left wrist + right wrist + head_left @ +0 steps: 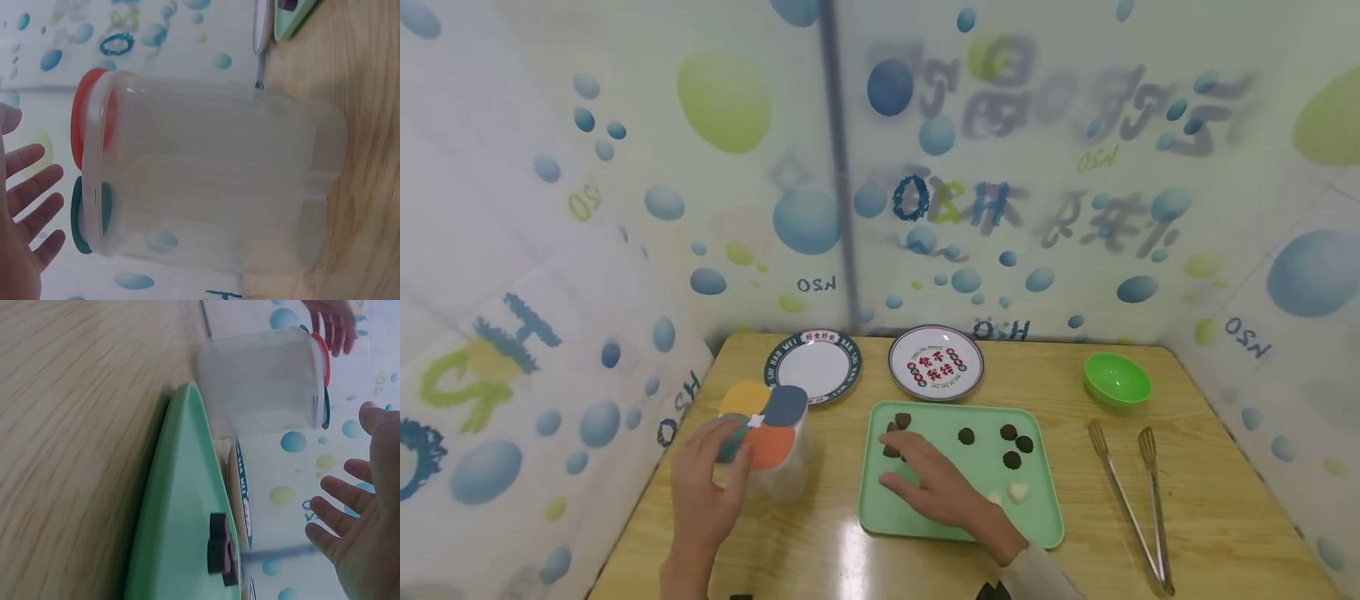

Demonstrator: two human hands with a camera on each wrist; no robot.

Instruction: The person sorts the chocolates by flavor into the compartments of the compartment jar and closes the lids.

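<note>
A clear plastic canister (219, 175) stands upright at the left, topped by a lid with four-petal colouring in yellow, blue, orange and green (772, 446). Just above that lid hovers my left hand (706, 483); the left wrist view shows its fingers spread loosely and apart from the canister. Over the left part of a light green tray (1039, 518) hangs my right hand (936, 485), fingers extended and holding nothing. Dark brown pieces (902, 420) lie at the tray's left, partly hidden by that hand. Black scalloped pieces (966, 436) and white heart-shaped pieces (1018, 492) also lie on it.
Behind the tray are a blue-rimmed plate (780, 367) and a white plate with red print (901, 360). A green bowl (1117, 380) stands at the back right, with metal tongs (1157, 508) in front. Patterned walls (745, 183) enclose the wooden table (1232, 517).
</note>
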